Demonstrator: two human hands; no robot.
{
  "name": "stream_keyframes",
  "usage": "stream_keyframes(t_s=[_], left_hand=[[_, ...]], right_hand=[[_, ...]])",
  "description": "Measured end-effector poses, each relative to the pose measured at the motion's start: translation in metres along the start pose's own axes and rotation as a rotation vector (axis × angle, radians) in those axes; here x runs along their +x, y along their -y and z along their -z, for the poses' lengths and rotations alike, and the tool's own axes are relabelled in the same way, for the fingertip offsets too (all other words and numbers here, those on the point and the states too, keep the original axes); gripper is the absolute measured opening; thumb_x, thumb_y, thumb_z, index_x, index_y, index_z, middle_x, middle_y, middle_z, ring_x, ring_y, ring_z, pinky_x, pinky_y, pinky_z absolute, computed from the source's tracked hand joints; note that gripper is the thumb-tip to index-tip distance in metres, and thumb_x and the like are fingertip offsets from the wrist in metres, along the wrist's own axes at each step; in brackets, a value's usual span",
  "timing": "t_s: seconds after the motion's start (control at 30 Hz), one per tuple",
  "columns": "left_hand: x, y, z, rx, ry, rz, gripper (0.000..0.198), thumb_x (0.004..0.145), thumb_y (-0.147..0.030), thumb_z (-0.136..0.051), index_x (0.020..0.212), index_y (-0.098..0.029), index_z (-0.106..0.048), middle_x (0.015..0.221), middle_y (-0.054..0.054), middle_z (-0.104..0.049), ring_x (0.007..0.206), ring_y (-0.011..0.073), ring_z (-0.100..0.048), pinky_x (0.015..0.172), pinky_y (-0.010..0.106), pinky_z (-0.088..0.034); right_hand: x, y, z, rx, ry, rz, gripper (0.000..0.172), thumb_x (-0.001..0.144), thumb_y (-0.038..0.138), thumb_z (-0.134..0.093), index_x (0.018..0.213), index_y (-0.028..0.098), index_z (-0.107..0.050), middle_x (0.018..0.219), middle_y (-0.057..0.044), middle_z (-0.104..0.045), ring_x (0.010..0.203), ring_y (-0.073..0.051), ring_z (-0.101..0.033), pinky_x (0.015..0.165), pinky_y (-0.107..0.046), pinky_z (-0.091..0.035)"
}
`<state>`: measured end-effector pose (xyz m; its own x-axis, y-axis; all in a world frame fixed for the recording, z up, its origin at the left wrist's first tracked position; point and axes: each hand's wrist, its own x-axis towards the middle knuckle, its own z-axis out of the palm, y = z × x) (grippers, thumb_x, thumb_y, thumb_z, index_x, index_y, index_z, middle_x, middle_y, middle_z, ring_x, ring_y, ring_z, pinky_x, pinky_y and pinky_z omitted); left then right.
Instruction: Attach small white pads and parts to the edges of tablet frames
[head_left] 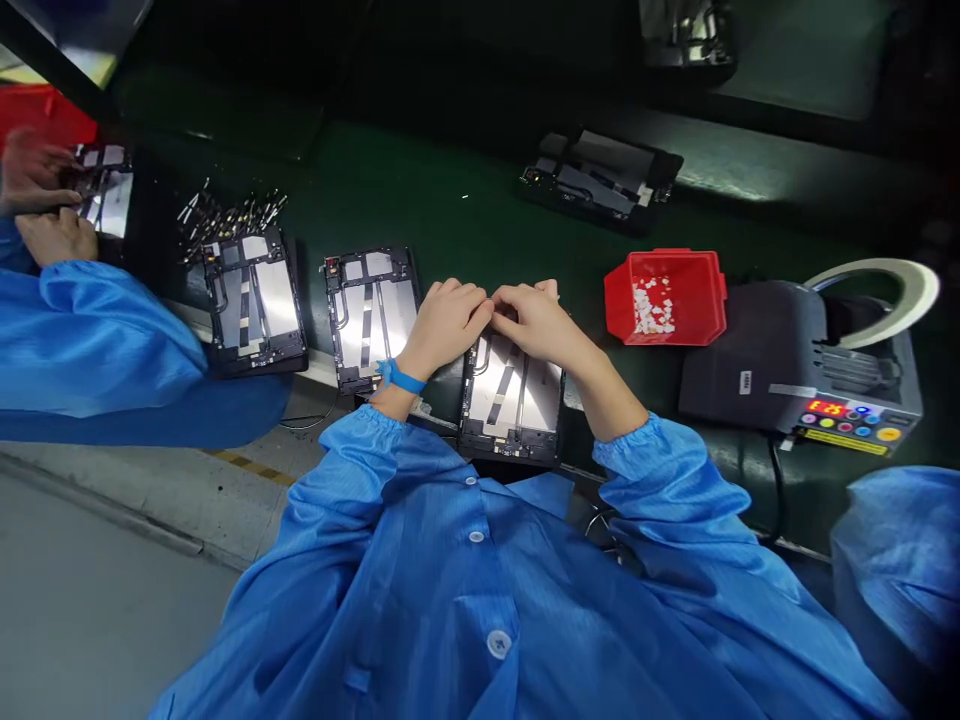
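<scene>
A black device frame with silver panels (512,400) lies in front of me at the near edge of the green belt (465,200). My left hand (444,325) and my right hand (534,322) meet over its far end. Both have fingers curled and fingertips pinched together on the frame's top edge. What they pinch is too small to make out. A blue strap circles my left wrist. A second frame of the same kind (371,315) lies just left of my left hand.
A third frame (255,300) lies further left beside loose metal clips (225,212). A co-worker's hands (37,205) handle another frame at far left. A red bin of white bits (666,297), a tape dispenser (802,365) and a far frame (604,180) sit right.
</scene>
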<state>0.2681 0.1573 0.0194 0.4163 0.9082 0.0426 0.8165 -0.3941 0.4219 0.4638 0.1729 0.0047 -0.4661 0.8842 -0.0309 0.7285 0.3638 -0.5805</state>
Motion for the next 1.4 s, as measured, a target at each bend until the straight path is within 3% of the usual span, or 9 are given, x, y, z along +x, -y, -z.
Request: stream_keyframes(t_s=[0.23,0.4,0.57,0.77,1.07,1.4], left_hand=[[-0.005,0.024,0.008,-0.141,-0.037,0.058,0.025,0.112,-0.018,-0.042,0.105,-0.023,-0.065,0.101,0.007,-0.073,0.099,0.0287,-0.065,0.093,0.043,-0.048],[-0.01,0.035,-0.001,-0.107,0.0,-0.036,0.026,0.105,-0.011,-0.046,0.113,-0.021,-0.069,0.109,0.009,-0.075,0.109,0.0314,-0.065,0.098,0.046,-0.05],[-0.013,0.036,-0.008,-0.048,-0.002,-0.13,0.031,0.105,-0.008,-0.045,0.119,-0.018,-0.071,0.125,0.013,-0.074,0.124,0.0333,-0.063,0.108,0.049,-0.05],[-0.014,0.038,-0.012,-0.021,0.032,-0.215,0.043,0.101,-0.004,-0.044,0.13,-0.017,-0.073,0.138,0.013,-0.074,0.129,0.0335,-0.062,0.109,0.05,-0.05],[-0.015,0.042,-0.01,-0.031,0.04,-0.21,0.046,0.101,-0.004,-0.041,0.131,-0.017,-0.074,0.13,0.013,-0.078,0.127,0.0334,-0.062,0.106,0.05,-0.05],[-0.014,0.041,-0.01,0.025,0.042,-0.26,0.044,0.104,-0.005,-0.045,0.135,-0.018,-0.074,0.136,0.013,-0.076,0.128,0.0335,-0.062,0.105,0.05,-0.049]], right_hand=[[0.008,0.001,0.002,-0.132,0.064,-0.085,0.02,0.105,0.03,-0.046,0.095,0.023,-0.063,0.084,-0.01,-0.073,0.09,-0.031,-0.065,0.098,-0.047,-0.032],[0.011,0.003,0.003,-0.211,0.109,-0.115,0.023,0.106,0.031,-0.045,0.096,0.023,-0.064,0.082,-0.009,-0.07,0.09,-0.032,-0.066,0.099,-0.047,-0.031],[0.01,0.002,0.002,-0.249,0.114,-0.134,0.022,0.104,0.03,-0.045,0.092,0.022,-0.063,0.083,-0.011,-0.071,0.088,-0.032,-0.065,0.097,-0.046,-0.033],[0.011,0.002,0.007,-0.247,0.168,-0.137,0.025,0.104,0.029,-0.045,0.094,0.021,-0.066,0.079,-0.009,-0.07,0.085,-0.03,-0.066,0.099,-0.046,-0.034],[0.013,-0.003,0.009,-0.222,0.19,-0.136,0.023,0.104,0.03,-0.049,0.091,0.022,-0.067,0.071,-0.006,-0.067,0.08,-0.028,-0.064,0.096,-0.045,-0.035],[0.015,0.0,0.003,-0.28,0.171,-0.12,0.023,0.102,0.027,-0.046,0.089,0.022,-0.065,0.082,-0.011,-0.072,0.088,-0.031,-0.066,0.093,-0.044,-0.032]])
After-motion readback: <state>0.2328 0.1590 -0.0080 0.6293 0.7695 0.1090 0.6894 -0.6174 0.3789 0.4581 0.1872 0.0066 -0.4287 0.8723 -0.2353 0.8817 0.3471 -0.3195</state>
